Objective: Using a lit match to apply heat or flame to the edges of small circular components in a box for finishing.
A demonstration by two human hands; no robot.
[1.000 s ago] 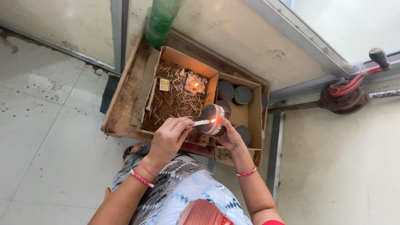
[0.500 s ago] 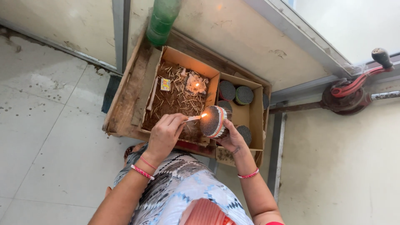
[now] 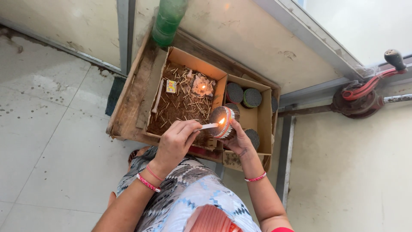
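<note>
The left hand (image 3: 175, 139) reaches forward from a bent wrist, fingers pinched shut on a thin white taper (image 3: 209, 126). The taper lies nearly level, its long axis running left to right, and its lit tip points right at a round bundle of sticks (image 3: 223, 121). The right hand (image 3: 238, 141) cups that bundle from below, fingers wrapped around it, tilting its dark flat face up and to the left. Both are held over the near edge of a cardboard box (image 3: 219, 86). Further off, loose sticks (image 3: 182, 103), a small yellow matchbox (image 3: 171, 86) and a burning lamp (image 3: 202, 87) lie in the left compartment; more round bundles (image 3: 243, 95) stand in the right one. A green bottle (image 3: 168, 19) stands beyond.
</note>
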